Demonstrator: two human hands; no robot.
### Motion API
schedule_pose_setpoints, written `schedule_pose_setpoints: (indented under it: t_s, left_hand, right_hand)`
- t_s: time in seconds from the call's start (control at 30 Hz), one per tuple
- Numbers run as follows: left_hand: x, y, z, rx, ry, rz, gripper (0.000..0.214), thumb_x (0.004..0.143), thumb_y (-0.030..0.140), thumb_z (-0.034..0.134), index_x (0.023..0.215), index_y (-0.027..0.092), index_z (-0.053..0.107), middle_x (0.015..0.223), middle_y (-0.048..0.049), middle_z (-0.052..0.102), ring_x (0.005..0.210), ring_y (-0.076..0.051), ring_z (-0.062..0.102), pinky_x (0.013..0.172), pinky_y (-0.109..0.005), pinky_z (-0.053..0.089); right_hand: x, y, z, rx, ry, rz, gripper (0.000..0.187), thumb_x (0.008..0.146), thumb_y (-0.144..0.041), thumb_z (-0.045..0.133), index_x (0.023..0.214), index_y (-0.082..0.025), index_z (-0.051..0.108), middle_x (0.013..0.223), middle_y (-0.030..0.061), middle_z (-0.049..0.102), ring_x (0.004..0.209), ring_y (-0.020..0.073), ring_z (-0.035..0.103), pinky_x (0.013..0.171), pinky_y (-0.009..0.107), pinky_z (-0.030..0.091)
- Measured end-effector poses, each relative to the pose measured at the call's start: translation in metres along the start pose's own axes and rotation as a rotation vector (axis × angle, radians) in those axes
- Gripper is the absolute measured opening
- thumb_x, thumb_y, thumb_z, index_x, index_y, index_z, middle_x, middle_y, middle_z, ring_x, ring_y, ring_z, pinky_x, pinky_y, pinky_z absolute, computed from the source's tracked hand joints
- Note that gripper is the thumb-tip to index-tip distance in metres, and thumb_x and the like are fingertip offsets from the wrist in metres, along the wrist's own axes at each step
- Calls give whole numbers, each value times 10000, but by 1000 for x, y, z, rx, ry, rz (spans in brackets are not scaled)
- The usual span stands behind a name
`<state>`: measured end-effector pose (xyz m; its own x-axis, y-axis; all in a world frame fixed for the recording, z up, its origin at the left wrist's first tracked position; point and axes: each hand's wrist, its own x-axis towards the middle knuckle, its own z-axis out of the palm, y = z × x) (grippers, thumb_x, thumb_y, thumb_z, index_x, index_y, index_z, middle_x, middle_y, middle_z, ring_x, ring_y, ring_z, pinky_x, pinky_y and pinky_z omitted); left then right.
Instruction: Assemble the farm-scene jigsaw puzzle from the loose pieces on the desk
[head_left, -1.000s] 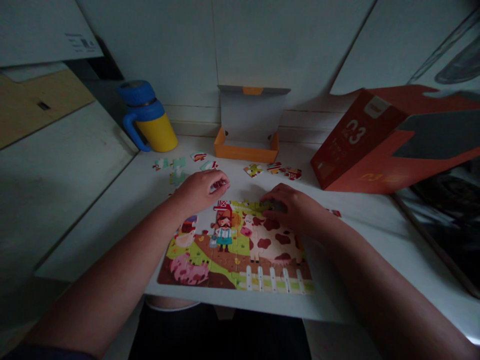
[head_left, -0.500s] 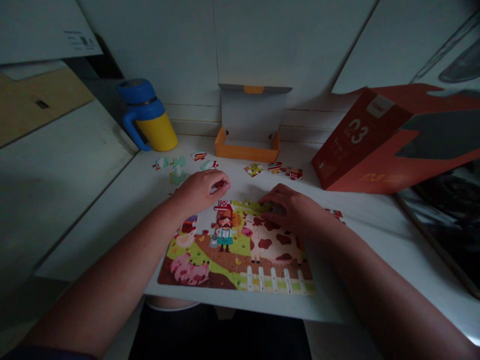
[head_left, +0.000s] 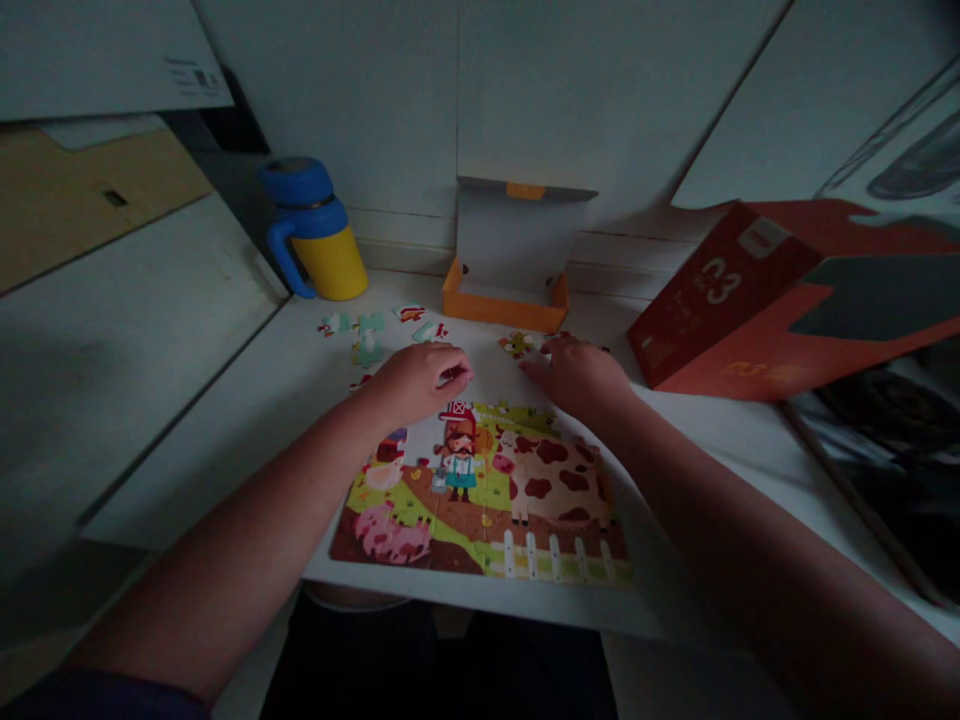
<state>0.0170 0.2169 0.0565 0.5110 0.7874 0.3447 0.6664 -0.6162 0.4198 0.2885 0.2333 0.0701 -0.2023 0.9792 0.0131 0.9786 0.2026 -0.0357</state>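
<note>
On the table lies a partly assembled farm jigsaw puzzle [head_left: 450, 510], showing a cow, a farmer and pigs. My left hand [head_left: 424, 383] hovers just beyond its upper left part, thumb and fingers curled together. Whatever they may pinch cannot be made out. Beyond the upper right of the puzzle, my right hand [head_left: 581, 375] reaches over loose pieces, thumb and fingers apart. Closest to its fingertips is a green and yellow puzzle piece [head_left: 517, 344]; other pieces there are mostly covered by the hand. Pale green puzzle pieces [head_left: 369, 340] lie left of my left hand.
An open orange box [head_left: 506, 308] with its lid raised stands at the back by the wall. To its left is a blue and yellow mug [head_left: 330, 262]. A large red box [head_left: 720, 300] takes up the right side. A cabinet [head_left: 150, 330] borders the table's left.
My right hand has moved off the puzzle's upper right edge, away from me, to the loose pieces. My left hand keeps its curled pose. The view has shifted slightly.
</note>
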Motion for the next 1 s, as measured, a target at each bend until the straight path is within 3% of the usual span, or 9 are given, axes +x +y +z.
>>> schedule_pose_setpoints:
  t_s: [0.13, 0.3, 0.47, 0.6, 0.73, 1.0]
  left_hand:
    - [-1, -3, 1, -18, -8, -1, 120, 1018, 243, 631, 951, 217, 727, 901, -23, 747, 826, -181, 673, 770, -337, 497]
    - [-1, -8, 1, -10, -10, -26, 105, 1000, 237, 649, 942, 212, 734, 863, -17, 737, 791, -176, 656, 727, -328, 468]
    - [0, -8, 0, -12, -13, -34, 122, 996, 238, 636, 948, 208, 744, 868, -21, 746, 785, -182, 665, 716, -332, 475]
    - [0, -9, 1, -5, -9, -20, 117, 989, 232, 641, 942, 212, 745, 849, -22, 737, 767, -180, 661, 708, -329, 486]
    - [0, -11, 3, 2, -8, -4, 94, 979, 207, 660, 931, 209, 741, 873, -32, 742, 787, -190, 666, 744, -344, 512]
    - [1, -10, 2, 27, -22, -3, 113, 984, 220, 635, 928, 214, 733, 877, -26, 746, 798, -177, 672, 750, -331, 505]
  right_hand:
    - [23, -20, -3, -56, 14, 84, 695, 1045, -690, 523, 1299, -70, 708, 1288, 270, 726, 1134, 386, 735, 896, 424, 566]
    - [47, -19, -4, -21, -44, 68, 615, 1009, -652, 610, 1178, -84, 774, 1206, 284, 751, 1103, 395, 742, 886, 441, 554]
    - [54, -3, -1, 71, -79, -24, 480, 896, -636, 760, 1034, -176, 771, 1026, 169, 796, 936, 306, 745, 746, 349, 514]
    - [37, 10, -2, 221, 66, -54, 309, 965, -515, 697, 1036, -215, 719, 966, 76, 785, 822, 219, 695, 677, 310, 447]
    - [6, 35, -6, 422, 207, -24, 338, 918, -548, 730, 988, -218, 704, 898, 64, 765, 732, 202, 647, 634, 317, 410]
    - [-40, 79, -2, 898, 40, 14, 550, 907, -654, 730, 1221, -202, 731, 924, 84, 796, 695, 193, 670, 618, 318, 526]
